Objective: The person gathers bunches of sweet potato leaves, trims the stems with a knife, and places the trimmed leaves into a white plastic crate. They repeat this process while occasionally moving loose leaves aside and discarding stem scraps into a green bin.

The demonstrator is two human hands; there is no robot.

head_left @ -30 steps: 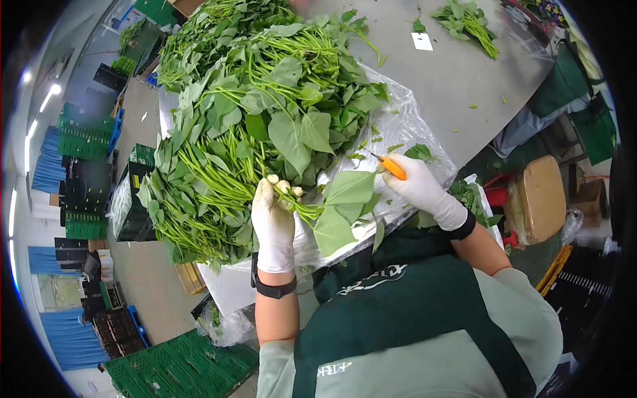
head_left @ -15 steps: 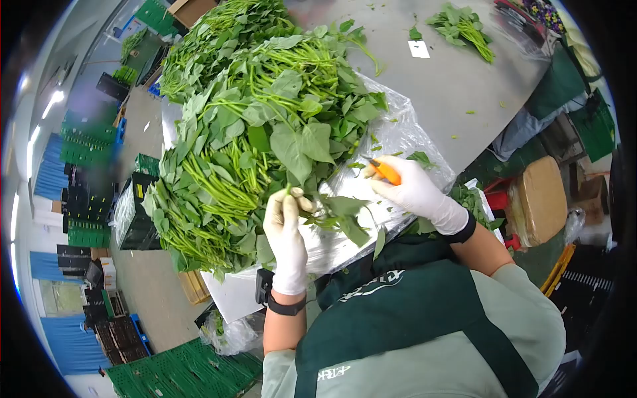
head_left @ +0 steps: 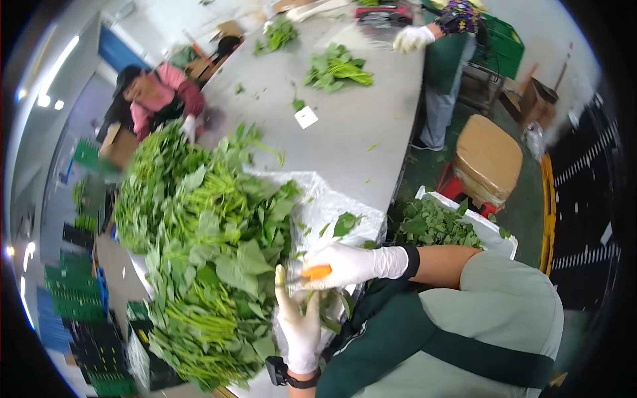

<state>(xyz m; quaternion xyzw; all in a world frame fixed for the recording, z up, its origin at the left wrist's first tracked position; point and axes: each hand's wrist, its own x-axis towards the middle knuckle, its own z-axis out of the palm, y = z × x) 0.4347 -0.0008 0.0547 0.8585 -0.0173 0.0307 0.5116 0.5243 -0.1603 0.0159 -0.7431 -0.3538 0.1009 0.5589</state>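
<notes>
My right hand (head_left: 342, 264), in a white glove, is closed around an orange-handled tool (head_left: 316, 272) whose tip points toward my left hand. My left hand (head_left: 298, 325), gloved and wearing a black wrist device, sits just below it with fingers closed on a green stem, partly hidden. Some leaves hang between and below the two hands. Directly to the left lies a big heap of leafy green stems (head_left: 206, 245). Clear plastic sheeting (head_left: 318, 192) with loose leaves on it spreads beside the heap.
A metal table (head_left: 345, 139) carries a white card (head_left: 306, 117) and small leafy bunches. One co-worker in pink (head_left: 159, 96) is behind the heap; another's gloved hand (head_left: 413, 38) is at the far right. A white crate of leaves (head_left: 491, 229) and a padded stool (head_left: 488, 156) stand right.
The camera view has swung, bringing two co-workers into sight. My right hand with the orange-handled tool has come close to my left hand; before, they were apart.
</notes>
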